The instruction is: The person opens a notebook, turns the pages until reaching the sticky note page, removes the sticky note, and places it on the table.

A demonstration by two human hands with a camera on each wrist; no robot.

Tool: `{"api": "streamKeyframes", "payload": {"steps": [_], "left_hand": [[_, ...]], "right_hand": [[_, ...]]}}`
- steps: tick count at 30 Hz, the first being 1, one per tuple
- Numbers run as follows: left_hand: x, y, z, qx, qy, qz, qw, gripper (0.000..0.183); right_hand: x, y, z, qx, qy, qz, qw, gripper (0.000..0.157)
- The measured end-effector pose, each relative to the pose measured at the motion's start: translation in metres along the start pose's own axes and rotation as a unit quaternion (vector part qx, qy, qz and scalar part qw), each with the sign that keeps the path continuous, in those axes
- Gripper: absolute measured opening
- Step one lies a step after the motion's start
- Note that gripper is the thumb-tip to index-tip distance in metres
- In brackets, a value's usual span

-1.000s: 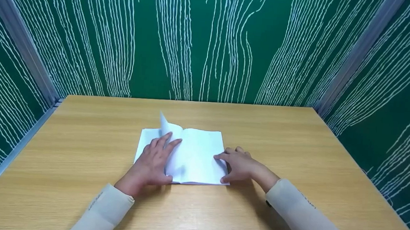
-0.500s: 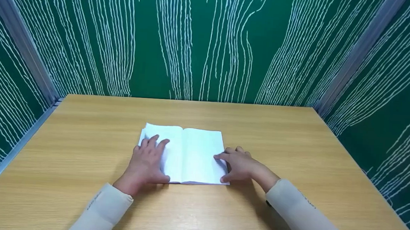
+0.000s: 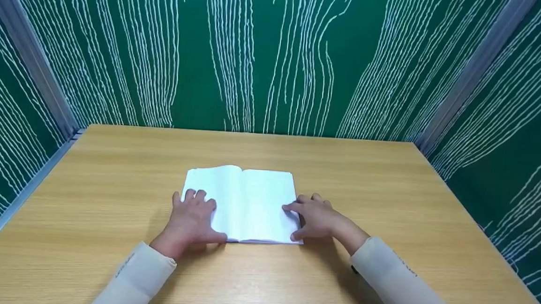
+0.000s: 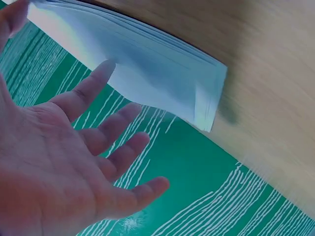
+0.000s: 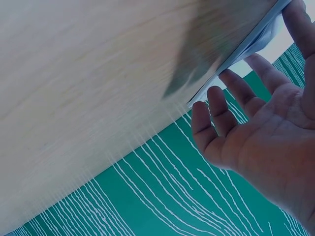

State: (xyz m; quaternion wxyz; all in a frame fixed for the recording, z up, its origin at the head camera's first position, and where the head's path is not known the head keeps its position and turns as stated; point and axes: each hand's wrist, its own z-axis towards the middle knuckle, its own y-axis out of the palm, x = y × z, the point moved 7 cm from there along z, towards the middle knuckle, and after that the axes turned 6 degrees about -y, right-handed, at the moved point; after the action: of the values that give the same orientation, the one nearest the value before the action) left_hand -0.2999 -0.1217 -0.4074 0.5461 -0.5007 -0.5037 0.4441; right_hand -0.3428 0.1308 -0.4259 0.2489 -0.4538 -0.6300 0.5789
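White paper notebook (image 3: 248,202) on brown wooden counter (image 3: 367,174); your left hand (image 3: 190,220) at its left edge, right hand (image 3: 318,217) at right; green white-lined wall (image 3: 295,59) behind.

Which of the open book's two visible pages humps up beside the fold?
The left page: its top edge arches near the fold, while the right page lies flatter.

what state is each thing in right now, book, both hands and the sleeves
White paper book: open, lying on the light-brown wood-grain table, left side bulging near the spine
Bare left hand: fingers spread, over the book's lower left part, firm contact unclear
Bare right hand: index finger and thumb touching the book's right edge, other fingers beyond it
Pale cloth sleeves: both down near the wrists
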Motion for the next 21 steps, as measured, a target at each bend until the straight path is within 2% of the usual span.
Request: {"api": "streamKeyframes", "payload": {"steps": [7,10,15,18,21], "left_hand": [[0.009,0.007,0.003,-0.035,0.007,-0.038,0.9987,0.069],[0.016,0.008,0.003,-0.035,0.021,-0.079,0.9961,0.061],[0.028,0.006,0.002,-0.026,0.049,-0.155,0.9863,0.053],[0.032,0.007,0.002,-0.027,0.060,-0.169,0.9834,0.053],[0.036,0.008,0.001,-0.024,0.075,-0.161,0.9838,0.057]], "right_hand": [[-0.001,0.001,0.000,0.006,-0.009,-0.001,1.000,0.072],[-0.003,0.000,-0.001,0.009,-0.025,-0.002,1.000,0.073],[-0.006,-0.001,-0.001,0.012,-0.036,-0.005,0.999,0.074],[-0.007,-0.001,0.000,0.012,-0.033,-0.006,0.999,0.074],[-0.009,-0.001,0.001,0.014,-0.035,-0.010,0.999,0.077]]}}
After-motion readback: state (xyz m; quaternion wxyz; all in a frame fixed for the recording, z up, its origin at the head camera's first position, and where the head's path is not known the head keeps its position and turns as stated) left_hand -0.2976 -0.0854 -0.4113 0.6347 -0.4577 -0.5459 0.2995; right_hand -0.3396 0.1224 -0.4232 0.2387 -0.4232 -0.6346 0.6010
